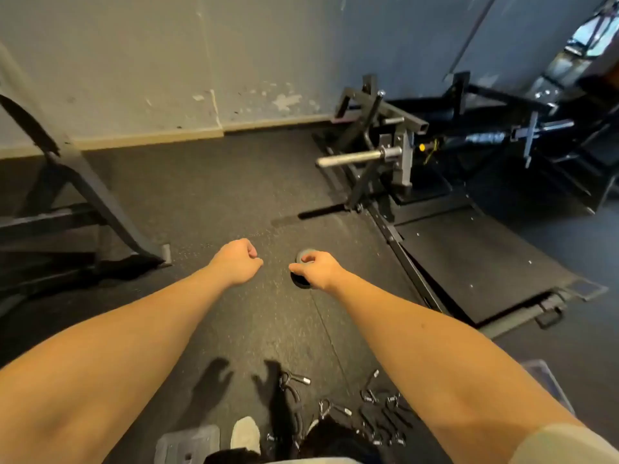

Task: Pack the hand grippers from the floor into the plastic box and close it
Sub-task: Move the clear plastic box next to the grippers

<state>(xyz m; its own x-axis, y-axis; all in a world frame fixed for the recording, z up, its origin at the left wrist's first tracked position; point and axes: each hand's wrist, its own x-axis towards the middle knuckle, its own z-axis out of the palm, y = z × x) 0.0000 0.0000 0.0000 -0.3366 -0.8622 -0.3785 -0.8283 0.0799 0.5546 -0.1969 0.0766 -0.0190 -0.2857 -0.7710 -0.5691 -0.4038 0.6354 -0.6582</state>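
Note:
Both my arms are stretched out forward over the dark rubber floor. My right hand is closed around a dark round ring-shaped gripper, held well above the floor. My left hand is a loose fist beside it, with nothing visible in it. Several black hand grippers with metal ends lie scattered on the floor near my feet, between my forearms. A clear plastic box shows partly behind my right forearm. A clear flat lid lies at the bottom left.
A black weight machine with a steel bar stands at the right, on a low black platform. A slanted black frame stands at the left. My light shoe is at the bottom. A wall closes off the far side.

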